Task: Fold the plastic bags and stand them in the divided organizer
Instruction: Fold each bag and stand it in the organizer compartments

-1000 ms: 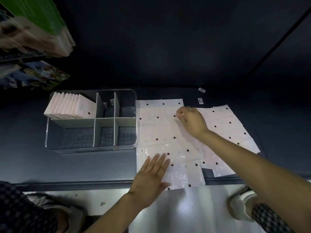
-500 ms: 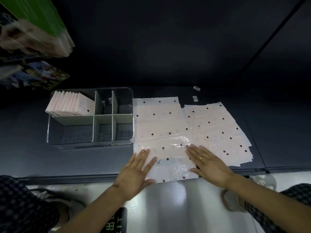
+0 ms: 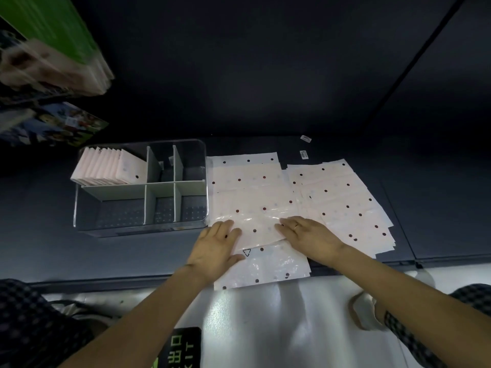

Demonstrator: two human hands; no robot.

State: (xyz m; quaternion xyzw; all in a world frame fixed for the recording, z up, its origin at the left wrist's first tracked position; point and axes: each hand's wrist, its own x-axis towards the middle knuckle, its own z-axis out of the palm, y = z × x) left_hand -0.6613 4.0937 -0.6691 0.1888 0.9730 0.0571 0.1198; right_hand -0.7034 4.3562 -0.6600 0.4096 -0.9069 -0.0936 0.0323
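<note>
Spotted plastic bag (image 3: 255,205) lies flat on the dark worktop (image 3: 53,248), near edge overhanging the worktop's front lip. Its near portion appears turned up over itself; the folded edge runs between the two hands. Left hand (image 3: 215,248) rests flat on the bag's left margin, fingers (image 3: 225,227) straight and released, gripping nothing. Right hand (image 3: 310,235) lies flat on the bag's right part, fingers (image 3: 285,225) extended toward the left hand, likewise released; a ring (image 3: 296,226) shows on one finger.

Beyond the fingertips the bag continues flat to its far edge, with bare worktop behind it. Just right of the right fingers, a stack of unfolded bags (image 3: 345,203) overlaps the working bag's right edge, edges fanned unevenly. Just left of the left fingers stands the clear divided organizer (image 3: 87,208), its right wall close beside the bag's left edge; whether they touch cannot be told. Its far-left compartment holds a row of folded bags (image 3: 106,168) standing on edge; the other compartments show no bags.

Two small labels (image 3: 304,154) lie on the worktop beyond the stack. Blurred packages (image 3: 53,62) occupy the upper left, well apart. A shoe (image 3: 364,312) shows on the pale floor (image 3: 265,328) below the worktop's front edge.
</note>
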